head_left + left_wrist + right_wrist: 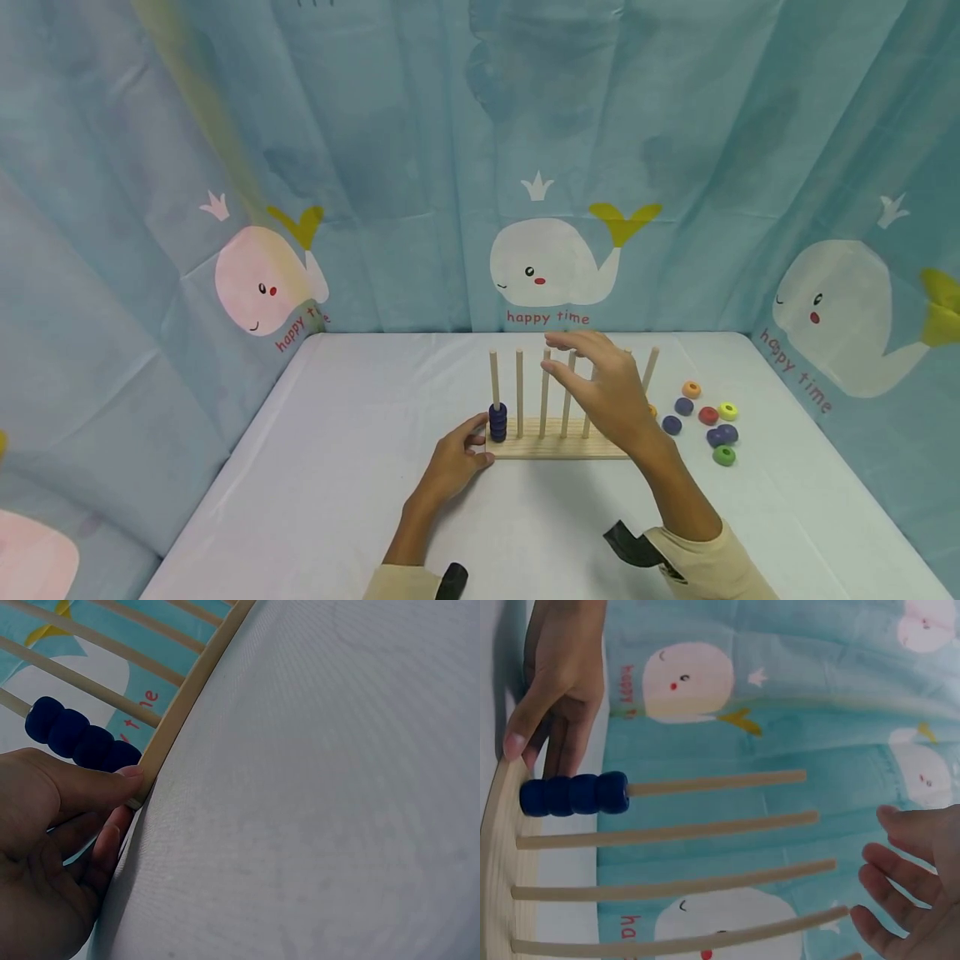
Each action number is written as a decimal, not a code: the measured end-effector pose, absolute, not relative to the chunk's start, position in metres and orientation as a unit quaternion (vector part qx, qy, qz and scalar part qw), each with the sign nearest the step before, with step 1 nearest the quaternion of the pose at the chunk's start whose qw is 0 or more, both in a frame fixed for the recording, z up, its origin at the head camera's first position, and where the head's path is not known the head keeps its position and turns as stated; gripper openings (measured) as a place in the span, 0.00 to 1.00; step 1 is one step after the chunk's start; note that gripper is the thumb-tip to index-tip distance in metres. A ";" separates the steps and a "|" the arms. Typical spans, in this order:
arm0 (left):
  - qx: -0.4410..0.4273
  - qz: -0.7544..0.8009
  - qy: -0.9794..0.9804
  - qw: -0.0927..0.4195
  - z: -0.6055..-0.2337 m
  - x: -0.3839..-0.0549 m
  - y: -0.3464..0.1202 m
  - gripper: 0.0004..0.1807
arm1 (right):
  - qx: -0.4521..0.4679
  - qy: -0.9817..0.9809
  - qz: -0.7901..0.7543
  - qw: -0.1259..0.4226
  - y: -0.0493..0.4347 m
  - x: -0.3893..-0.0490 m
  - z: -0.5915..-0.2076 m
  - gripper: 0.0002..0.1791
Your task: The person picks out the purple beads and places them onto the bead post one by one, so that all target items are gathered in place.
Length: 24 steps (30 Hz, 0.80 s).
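Observation:
A wooden peg board [555, 448] with several upright pegs stands on the table. Its leftmost peg carries a stack of several dark blue beads [574, 793]. My left hand [453, 460] pinches the left end of the base, its thumb [105, 786] on the edge beside the beads. Above the middle pegs, my right hand [606, 387] is raised with fingers spread and nothing between them. In the right wrist view its fingertips [889, 817] are apart from the peg tops. The hand hides part of the right-hand pegs in the head view.
Loose beads lie on the white table [315, 492] right of the board: an orange bead [692, 389], a red bead [708, 415], a yellow bead [727, 411], a green bead [723, 455] and several purple ones [672, 425]. A whale-printed curtain [405, 167] hangs behind.

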State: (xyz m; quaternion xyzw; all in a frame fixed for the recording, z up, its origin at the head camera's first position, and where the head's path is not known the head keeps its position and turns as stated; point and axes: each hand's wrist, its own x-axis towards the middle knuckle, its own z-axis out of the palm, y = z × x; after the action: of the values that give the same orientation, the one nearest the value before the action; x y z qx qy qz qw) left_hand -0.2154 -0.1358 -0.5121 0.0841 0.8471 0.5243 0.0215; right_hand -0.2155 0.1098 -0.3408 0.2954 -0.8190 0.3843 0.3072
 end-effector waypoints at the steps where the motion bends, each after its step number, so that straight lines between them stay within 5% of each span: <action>1: 0.084 0.525 0.847 0.021 -0.512 -0.215 -0.136 0.36 | 0.293 -0.819 0.385 0.308 0.113 -0.215 -0.341 0.20; 24: 0.090 0.524 0.847 0.019 -0.513 -0.215 -0.136 0.36 | 0.203 -0.830 0.408 0.323 0.193 -0.203 -0.365 0.18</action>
State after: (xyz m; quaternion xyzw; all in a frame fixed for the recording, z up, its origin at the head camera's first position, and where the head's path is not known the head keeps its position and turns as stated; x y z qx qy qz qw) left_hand -0.2151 -0.1357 -0.5131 0.0903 0.8466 0.5243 0.0186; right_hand -0.2030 0.1926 -0.3648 0.2028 -0.8297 0.4079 0.3226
